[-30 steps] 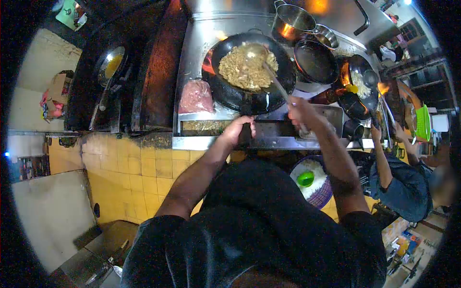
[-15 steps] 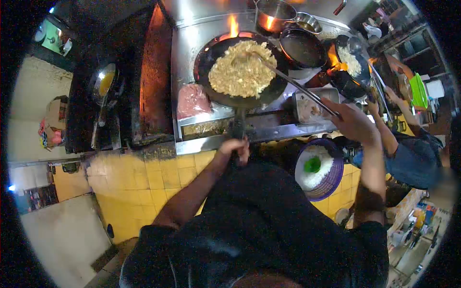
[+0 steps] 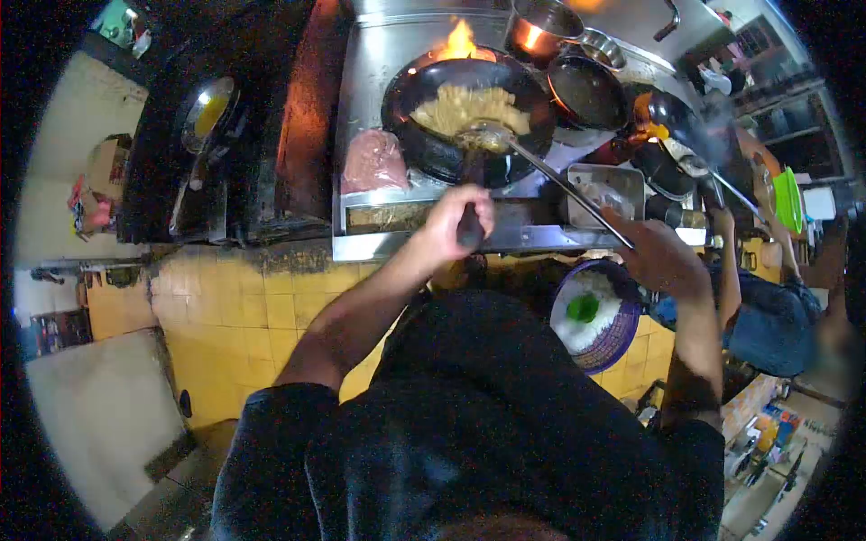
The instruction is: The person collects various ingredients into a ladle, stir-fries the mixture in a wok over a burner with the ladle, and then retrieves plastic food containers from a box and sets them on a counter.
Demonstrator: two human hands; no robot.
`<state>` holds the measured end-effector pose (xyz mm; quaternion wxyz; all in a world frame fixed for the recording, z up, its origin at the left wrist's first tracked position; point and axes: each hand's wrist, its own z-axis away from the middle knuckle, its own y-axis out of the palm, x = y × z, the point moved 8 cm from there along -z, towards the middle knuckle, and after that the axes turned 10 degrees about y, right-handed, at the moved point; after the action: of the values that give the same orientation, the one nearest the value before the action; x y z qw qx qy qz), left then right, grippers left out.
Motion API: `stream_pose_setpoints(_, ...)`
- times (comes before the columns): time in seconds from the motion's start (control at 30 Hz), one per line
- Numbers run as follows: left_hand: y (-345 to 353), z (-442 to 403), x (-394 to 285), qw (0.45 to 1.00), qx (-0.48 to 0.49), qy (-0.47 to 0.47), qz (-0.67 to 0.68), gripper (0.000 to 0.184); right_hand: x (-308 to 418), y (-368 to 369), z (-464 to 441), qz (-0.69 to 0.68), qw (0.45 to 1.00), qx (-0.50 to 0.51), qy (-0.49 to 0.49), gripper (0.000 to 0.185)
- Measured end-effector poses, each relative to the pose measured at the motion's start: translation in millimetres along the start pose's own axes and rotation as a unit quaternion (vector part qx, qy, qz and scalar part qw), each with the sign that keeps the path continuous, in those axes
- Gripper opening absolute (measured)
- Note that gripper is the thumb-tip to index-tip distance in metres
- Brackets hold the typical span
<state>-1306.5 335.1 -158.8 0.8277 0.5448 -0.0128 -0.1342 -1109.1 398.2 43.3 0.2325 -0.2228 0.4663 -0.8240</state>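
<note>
My left hand (image 3: 448, 224) is wrapped round the dark handle (image 3: 470, 231) of a large black wok (image 3: 536, 126). Its far rim has flames behind it, and the wok appears tilted. Fried rice (image 3: 478, 106) lies bunched toward the far side. In my right hand (image 3: 666, 259) is the long metal shaft of a ladle (image 3: 561, 182). The ladle's bowl rests inside the wok at the near edge of the rice. A plastic bag of pinkish food (image 3: 373, 162) sits left of the wok.
A purple basket (image 3: 616, 345) of white rice with a green bowl (image 3: 583, 308) stands below the counter. A metal tray (image 3: 606, 178), dark pan (image 3: 586, 93) and pot (image 3: 541, 29) are nearby. At right, a co-worker (image 3: 767, 325) handles another smoking wok (image 3: 672, 115).
My left hand and the wok handle have risen toward the stove. The rice has gone from spread out to bunched at the far side. The ladle has come nearer me. The co-worker's wok is tipped up.
</note>
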Motion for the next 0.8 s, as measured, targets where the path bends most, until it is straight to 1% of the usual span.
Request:
stream_pose_setpoints(0.03, 10, -15, -9, 0.998, -0.017, 0.008, 0.054, 0.018, -15, 23, -23, 0.006, 1.000, -0.004, -0.005, 0.068)
stream_pose_setpoints(0.07, 7, -12, -6, 0.998, -0.014, 0.013, 0.057, 0.018, -31, 49, -54, 0.024, 0.983, -0.158, -0.092, 0.065)
stream_pose_setpoints(0.1, 7, -3, -20, 0.970, 0.061, 0.169, -0.165, 0.018, -35, 52, -69, 0.033, 0.985, -0.156, -0.067, 0.062)
stream_pose_setpoints(0.13, -12, 3, -10, 0.981, 0.042, 0.112, -0.155, 0.016, -39, 54, -85, 0.041, 0.986, -0.154, -0.043, 0.058)
stream_pose_setpoints(0.17, -31, 10, 0, 0.988, 0.021, 0.054, -0.143, 0.014, -39, 34, -83, 0.041, 0.986, -0.158, -0.046, 0.058)
stream_pose_setpoints(0.2, -67, 13, 4, 0.909, 0.096, 0.159, -0.374, 0.010, -44, 18, -81, 0.020, 0.990, -0.132, -0.038, 0.057)
stream_pose_setpoints(0.23, -69, 28, 18, 0.923, 0.077, 0.120, -0.358, 0.007, -48, -1, -79, 0.002, 0.994, -0.106, -0.032, 0.055)
stream_pose_setpoints(0.27, -65, 33, 18, 0.940, 0.034, 0.107, -0.321, 0.007, -48, -25, -61, -0.090, 0.987, -0.120, -0.052, 0.052)
stream_pose_setpoints(0.3, -62, 38, 21, 0.955, -0.011, 0.090, -0.281, 0.009, -54, -39, -50, -0.118, 0.991, -0.055, 0.005, 0.051)
stream_pose_setpoints(0.37, -40, 13, 5, 0.993, 0.003, 0.049, -0.106, 0.009, -68, -51, -42, -0.087, 0.996, -0.027, 0.017, 0.049)
stream_pose_setpoints(0.4, -36, -4, 0, 0.999, -0.006, 0.037, -0.038, 0.008, -68, -46, -48, -0.086, 0.996, -0.021, 0.016, 0.049)
stream_pose_setpoints(0.43, -29, -16, -8, 0.996, -0.033, 0.068, -0.051, 0.005, -72, -34, -61, -0.172, 0.984, 0.011, 0.044, 0.048)
stream_pose_setpoints(0.47, -34, -31, -9, 0.996, -0.038, 0.069, -0.051, 0.006, -78, -19, -78, -0.256, 0.963, 0.044, 0.071, 0.047)
stream_pose_setpoints(0.5, -44, -43, -8, 0.995, -0.044, 0.069, -0.052, 0.006, -84, 10, -122, -0.179, 0.983, 0.037, 0.033, 0.037)
stream_pose_setpoints(0.53, -49, -47, -7, 0.995, -0.045, 0.071, -0.052, 0.006, -79, 36, -150, -0.193, 0.980, 0.043, 0.021, 0.030)
stream_pose_setpoints(0.57, -51, -47, -3, 0.997, -0.029, 0.054, -0.050, 0.007, -73, 62, -177, -0.206, 0.977, 0.050, 0.010, 0.023)
stream_pose_setpoints(0.6, -50, -48, -4, 0.998, -0.012, 0.037, -0.051, 0.007, -58, 72, -189, -0.309, 0.948, 0.070, 0.024, 0.019)
stream_pose_setpoints(0.63, -51, -49, -5, 0.998, -0.015, 0.036, -0.053, 0.007, -67, 66, -189, -0.312, 0.947, 0.070, 0.024, 0.019)
stream_pose_setpoints(0.7, -50, -49, -4, 0.998, -0.018, 0.040, -0.052, 0.007, -90, 49, -172, -0.298, 0.942, 0.150, 0.035, 0.039)
stream_pose_setpoints(0.73, -49, -52, -5, 0.998, -0.017, 0.040, -0.053, 0.007, -92, 27, -148, -0.387, 0.889, 0.223, 0.107, 0.043)
stream_pose_setpoints(0.77, -49, -53, -8, 0.998, -0.019, 0.048, -0.045, 0.007, -100, 27, -160, -0.385, 0.889, 0.222, 0.105, 0.043)
stream_pose_setpoints(0.8, -51, -52, -8, 0.998, -0.023, 0.054, -0.036, 0.009, -112, 31, -181, -0.332, 0.924, 0.180, 0.064, 0.044)
